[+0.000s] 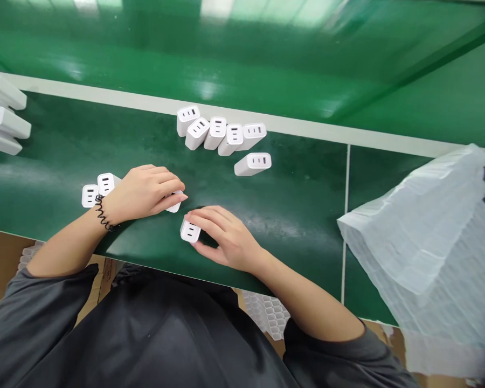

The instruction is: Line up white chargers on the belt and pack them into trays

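My left hand (145, 189), with a black coiled band on its wrist, is closed over a white charger (174, 203); the hand covers most of it. Just to the right and nearer to me, my right hand (226, 237) grips another white charger (190, 231) between thumb and fingers, its slotted port face turned up toward me. Two more chargers (90, 196) stand side by side by my left wrist, partly hidden behind it. Beyond my hands, several white chargers (217, 132) stand in a loose cluster, and a single one (253, 164) lies a little nearer.
The green tabletop (299, 199) has a pale strip along its back, below a shiny green panel (226, 59). More white chargers (8, 123) are stacked at the far left. A translucent plastic sheet (420, 226) drapes over the right side. Clear blister trays (272, 315) show below the front edge.
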`<state>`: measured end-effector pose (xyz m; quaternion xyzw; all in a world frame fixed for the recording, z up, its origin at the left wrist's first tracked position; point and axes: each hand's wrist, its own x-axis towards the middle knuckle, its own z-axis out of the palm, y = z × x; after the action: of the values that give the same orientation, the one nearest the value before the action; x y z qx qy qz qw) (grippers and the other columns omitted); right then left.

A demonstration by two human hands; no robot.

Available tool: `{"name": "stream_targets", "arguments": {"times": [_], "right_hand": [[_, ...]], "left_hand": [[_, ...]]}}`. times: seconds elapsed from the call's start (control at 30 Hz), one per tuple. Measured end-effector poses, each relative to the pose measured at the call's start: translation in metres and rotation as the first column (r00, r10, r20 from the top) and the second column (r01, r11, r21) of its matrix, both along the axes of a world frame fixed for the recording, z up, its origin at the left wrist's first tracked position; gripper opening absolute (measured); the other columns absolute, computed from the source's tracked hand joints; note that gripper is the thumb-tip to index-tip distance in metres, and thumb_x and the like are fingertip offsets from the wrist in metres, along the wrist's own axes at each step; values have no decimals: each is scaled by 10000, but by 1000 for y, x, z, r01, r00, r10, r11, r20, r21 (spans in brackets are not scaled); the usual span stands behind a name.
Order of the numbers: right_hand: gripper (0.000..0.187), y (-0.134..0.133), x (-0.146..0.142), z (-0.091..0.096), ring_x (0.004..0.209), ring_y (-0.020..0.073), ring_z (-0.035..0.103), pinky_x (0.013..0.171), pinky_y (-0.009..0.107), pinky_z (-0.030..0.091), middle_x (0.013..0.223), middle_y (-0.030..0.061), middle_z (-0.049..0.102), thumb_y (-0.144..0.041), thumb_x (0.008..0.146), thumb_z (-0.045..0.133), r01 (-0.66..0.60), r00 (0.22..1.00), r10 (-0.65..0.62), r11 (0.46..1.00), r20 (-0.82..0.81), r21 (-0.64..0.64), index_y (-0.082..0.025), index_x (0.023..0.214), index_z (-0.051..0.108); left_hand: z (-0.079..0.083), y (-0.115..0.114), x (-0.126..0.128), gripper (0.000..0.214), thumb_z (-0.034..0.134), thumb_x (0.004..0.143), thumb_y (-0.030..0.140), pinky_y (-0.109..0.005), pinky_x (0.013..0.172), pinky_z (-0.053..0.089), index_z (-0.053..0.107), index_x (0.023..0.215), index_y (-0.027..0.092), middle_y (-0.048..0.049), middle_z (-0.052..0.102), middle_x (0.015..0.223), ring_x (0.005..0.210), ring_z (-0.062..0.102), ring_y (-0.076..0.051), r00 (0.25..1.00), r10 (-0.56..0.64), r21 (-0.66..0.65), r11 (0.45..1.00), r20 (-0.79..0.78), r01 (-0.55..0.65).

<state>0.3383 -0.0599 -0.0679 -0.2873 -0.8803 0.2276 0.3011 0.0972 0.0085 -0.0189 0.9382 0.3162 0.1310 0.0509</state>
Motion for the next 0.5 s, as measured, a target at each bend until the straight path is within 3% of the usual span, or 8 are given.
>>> {"name": "stream_targets", "arguments": {"times": [0.17, 0.5], "right_hand": [[530, 9, 6, 0, 1012, 240, 655, 845, 427, 580, 1165, 95, 652, -127, 875, 579, 114, 992, -113, 993, -49, 29, -269, 1375, 474], [547, 11, 8, 0, 1053, 250, 658, 871, 429, 587, 1200, 106, 653, -169, 898, 585, 144, 989, -145, 989, -32, -33, -250, 1415, 425]], "left_hand": [[0, 0, 0, 355, 433, 1032, 391, -300, 720, 493, 687, 919, 171, -38, 755, 926, 794, 687, -172, 1000, -10, -10, 1000, -4, 10], [1, 1, 1, 355, 434, 1032, 393, -293, 700, 487, 680, 910, 167, -33, 753, 913, 781, 686, -169, 1000, -15, 0, 1000, -3, 15]]}}
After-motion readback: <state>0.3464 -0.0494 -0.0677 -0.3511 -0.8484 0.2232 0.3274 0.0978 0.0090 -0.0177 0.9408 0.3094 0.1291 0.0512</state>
